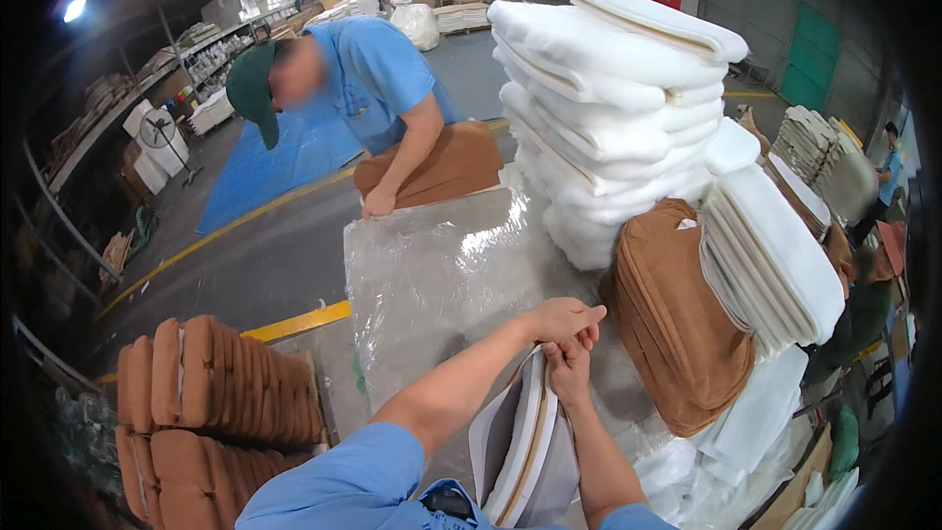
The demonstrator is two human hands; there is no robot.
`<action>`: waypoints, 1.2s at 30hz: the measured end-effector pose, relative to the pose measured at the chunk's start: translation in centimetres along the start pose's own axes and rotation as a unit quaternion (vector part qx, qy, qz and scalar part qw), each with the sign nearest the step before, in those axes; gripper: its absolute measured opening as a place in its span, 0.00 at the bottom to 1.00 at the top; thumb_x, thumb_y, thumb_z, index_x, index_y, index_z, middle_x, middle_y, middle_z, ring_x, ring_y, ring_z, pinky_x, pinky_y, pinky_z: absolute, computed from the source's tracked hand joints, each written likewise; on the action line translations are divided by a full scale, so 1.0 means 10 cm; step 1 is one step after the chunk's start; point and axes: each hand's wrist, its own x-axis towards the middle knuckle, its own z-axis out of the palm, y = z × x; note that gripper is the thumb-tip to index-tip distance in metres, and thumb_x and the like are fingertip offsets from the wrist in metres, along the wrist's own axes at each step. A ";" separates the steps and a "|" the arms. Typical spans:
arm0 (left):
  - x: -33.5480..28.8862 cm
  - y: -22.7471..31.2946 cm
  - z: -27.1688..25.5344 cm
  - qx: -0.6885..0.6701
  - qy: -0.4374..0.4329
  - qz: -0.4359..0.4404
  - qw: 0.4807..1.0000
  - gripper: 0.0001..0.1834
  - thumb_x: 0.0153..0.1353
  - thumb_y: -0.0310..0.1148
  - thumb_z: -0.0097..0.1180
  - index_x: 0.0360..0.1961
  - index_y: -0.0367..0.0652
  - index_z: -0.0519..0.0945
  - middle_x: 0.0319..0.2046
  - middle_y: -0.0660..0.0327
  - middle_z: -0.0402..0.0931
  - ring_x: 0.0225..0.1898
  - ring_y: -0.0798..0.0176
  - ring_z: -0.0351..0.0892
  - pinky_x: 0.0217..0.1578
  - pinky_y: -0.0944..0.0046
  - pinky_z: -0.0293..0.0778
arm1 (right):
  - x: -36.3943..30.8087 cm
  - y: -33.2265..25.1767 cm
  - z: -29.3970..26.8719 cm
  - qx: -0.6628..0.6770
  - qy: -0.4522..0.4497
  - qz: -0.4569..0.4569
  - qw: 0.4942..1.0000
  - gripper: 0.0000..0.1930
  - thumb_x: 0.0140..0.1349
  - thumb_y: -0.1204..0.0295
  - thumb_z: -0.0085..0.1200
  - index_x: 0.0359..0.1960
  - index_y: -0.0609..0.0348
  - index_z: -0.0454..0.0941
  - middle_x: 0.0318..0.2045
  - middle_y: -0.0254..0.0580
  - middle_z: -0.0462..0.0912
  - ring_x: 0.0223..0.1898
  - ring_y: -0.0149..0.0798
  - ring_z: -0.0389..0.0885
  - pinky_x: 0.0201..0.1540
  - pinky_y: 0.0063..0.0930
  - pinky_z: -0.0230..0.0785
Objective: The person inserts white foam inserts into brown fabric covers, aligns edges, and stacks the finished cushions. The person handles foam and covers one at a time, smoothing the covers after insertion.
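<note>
A cushion (520, 461) with pale grey fabric sides, white edges and a tan strip along its length stands on end against my body. At its upper end, my right hand (569, 370) is closed, with the fingers gripping the tip. Just above it is my left hand (564, 319), its fingers curled together beside the right hand. Whatever those left fingers pinch is hidden. Under both hands lies a table (442, 285) covered with clear plastic film. Close to my right hand rests a stack of brown cushion covers (677, 324).
A tall stack of white padding (608, 108) rises at the far right, with more white pads (775, 255) nearer. Across the table a co-worker (373, 79) in blue leans over brown covers (442, 162). Brown cushions (216, 383) are piled left, by a yellow floor line (299, 322).
</note>
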 end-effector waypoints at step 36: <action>-2.89 -1.88 2.06 0.463 0.396 -0.096 0.787 0.37 0.70 0.50 0.58 0.75 0.45 0.70 0.77 0.48 0.61 0.79 0.33 0.52 0.78 0.35 0.47 | -0.68 -0.27 -0.01 -0.458 -0.170 -0.082 0.869 0.24 0.74 0.60 0.55 0.67 0.58 0.76 0.72 0.48 0.72 0.77 0.53 0.62 0.78 0.59 0.48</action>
